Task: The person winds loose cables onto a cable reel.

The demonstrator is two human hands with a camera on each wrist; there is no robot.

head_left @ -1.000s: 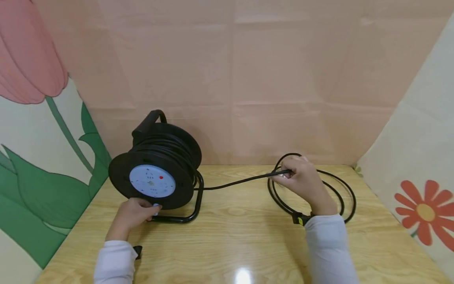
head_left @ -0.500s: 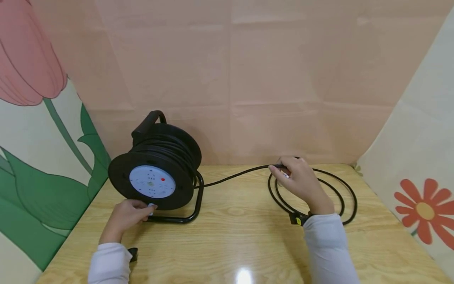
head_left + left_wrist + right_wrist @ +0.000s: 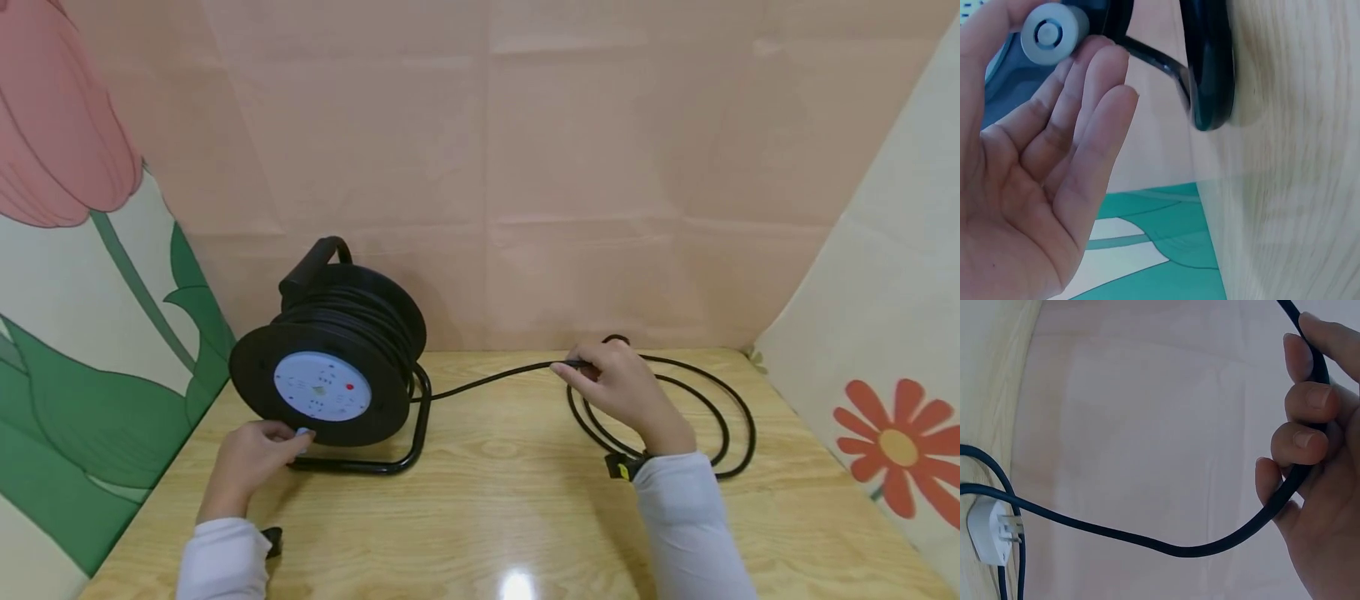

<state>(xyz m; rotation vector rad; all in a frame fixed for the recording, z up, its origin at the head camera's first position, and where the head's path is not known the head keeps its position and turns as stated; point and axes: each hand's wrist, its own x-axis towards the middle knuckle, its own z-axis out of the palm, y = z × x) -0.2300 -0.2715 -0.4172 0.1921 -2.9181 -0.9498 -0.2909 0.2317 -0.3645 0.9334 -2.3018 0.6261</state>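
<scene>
Change, reel side: the red dot on the cable reel's pale blue face sits further to the right than a second ago, and the small grey knob at the rim has slid leftward along the bottom edge, so the drum is turning.
Change, cable side: the right hand is lower and a little nearer the reel than half a second ago, and the stretch of black cable running to the drum now sags more than it did a second ago.
What it means: by my reading, the loose cable is being wound in, one hand cranking and the other feeding; most of the loose length is still out.
Left hand: the left hand pinches the knob between thumb and fingertips; in the left wrist view the other fingers lie straight beside the knob.
Right hand: its fingers are curled round the cable, holding it just above the bench.
Where the cable lies: the loose coils rest on the bench toward its far right corner, just behind and beside the right hand, with the white plug lying among them.
Where the reel stands: on its black tube frame near the far left corner of the bench, its rim touching the left hand's fingertips.
</scene>
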